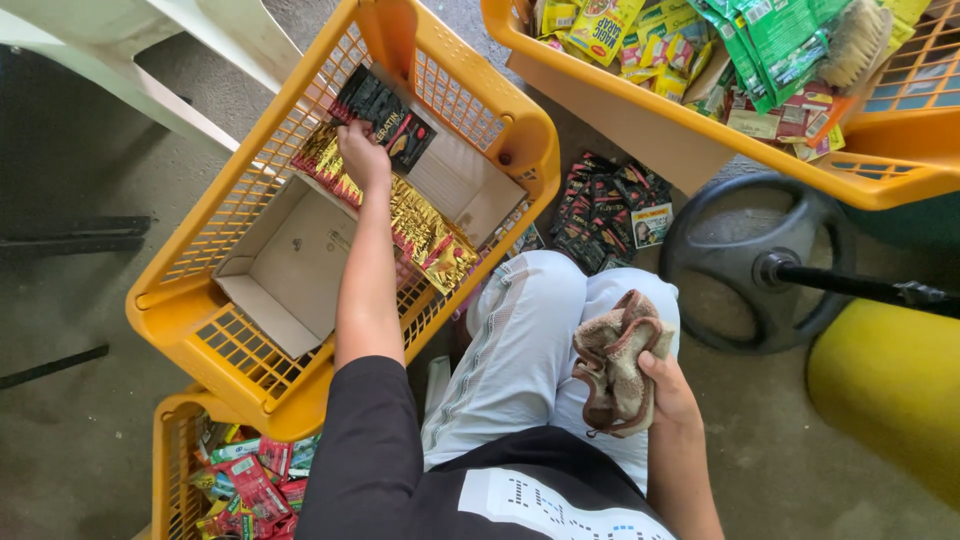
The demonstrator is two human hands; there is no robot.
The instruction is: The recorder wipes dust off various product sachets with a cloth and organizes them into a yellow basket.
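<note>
My left hand [362, 155] reaches into an orange plastic basket [190, 300] and grips a strip of black sachets [385, 115]. Under it lies a strip of red and gold sachets [425, 235], draped over a flat cardboard box liner [290, 260] inside the basket. My right hand [665, 385] rests on my lap and holds a crumpled brown cloth [615, 360]. My light trousers [520, 340] and black shirt fill the lower middle.
A second orange basket [700, 140] at the top right holds several yellow and green packets and a brush. A third basket [180, 470] at the lower left holds red packets. Black sachets [600, 210] lie on the floor beside a black wheel-shaped base [750, 260] and a yellow drum [890, 390].
</note>
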